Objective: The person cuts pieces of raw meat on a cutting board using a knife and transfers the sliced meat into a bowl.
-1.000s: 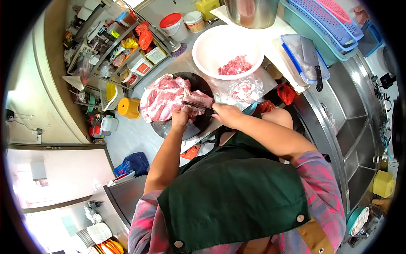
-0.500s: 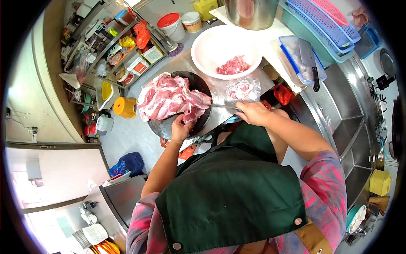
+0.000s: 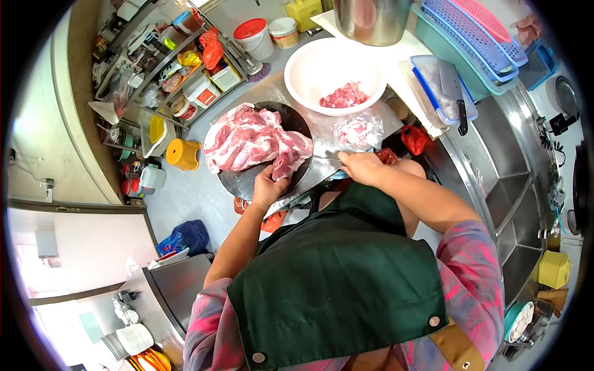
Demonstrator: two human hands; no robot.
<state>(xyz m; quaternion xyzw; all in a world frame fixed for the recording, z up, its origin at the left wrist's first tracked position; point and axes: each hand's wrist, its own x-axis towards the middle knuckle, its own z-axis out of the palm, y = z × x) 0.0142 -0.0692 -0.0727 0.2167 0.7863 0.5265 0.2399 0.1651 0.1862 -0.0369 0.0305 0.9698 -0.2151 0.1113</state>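
Note:
A large slab of raw meat lies across a round dark cutting board, overhanging its left side. My left hand grips the meat's lower edge, with its fingers partly hidden beneath a hanging flap. In my right hand is a knife, its blade pointing left at the flap's right edge. How deep the tip sits in the meat cannot be made out. Beyond the board, a white bowl holds cut meat pieces. A clear plastic bag with pale pieces lies just above my right hand.
A steel pot stands at the back. On the right, a cleaver rests on a blue-rimmed box, beside steel sinks. To the left are a loaded shelf rack and a yellow stool.
My right hand and the knife have shifted slightly left and down, closer to the meat. The left hand keeps its hold, and the whole view has moved a little.

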